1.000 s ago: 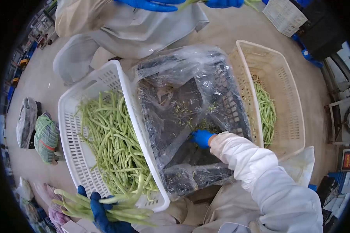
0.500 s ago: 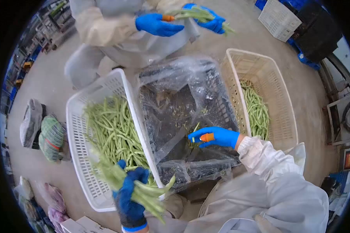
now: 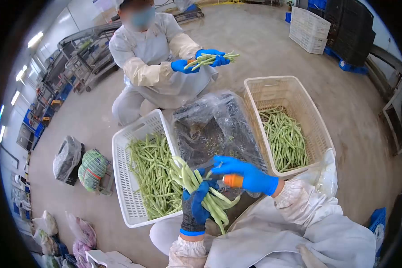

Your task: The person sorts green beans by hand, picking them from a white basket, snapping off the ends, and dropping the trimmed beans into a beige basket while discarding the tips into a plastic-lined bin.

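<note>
Beans [image 3: 186, 175] in left hand [image 3: 195, 204]

Prob. produce wkshp; crated beans [image 3: 154, 178], strip lights [image 3: 35, 39]

We find the bunch [image 3: 183, 175] to be long, slender, pale green beans, whole as far as we can see and gathered loosely side by side. The left hand [image 3: 197, 202] grips it around the middle. It slants from upper left to lower right, its ends uneven and fanned at both sides of the grip; several beans curve at the lower end. We note the orange tool [image 3: 233, 180], short and blunt, at the right hand [image 3: 254, 177], near the bunch. Its working end we cannot make out.
</note>
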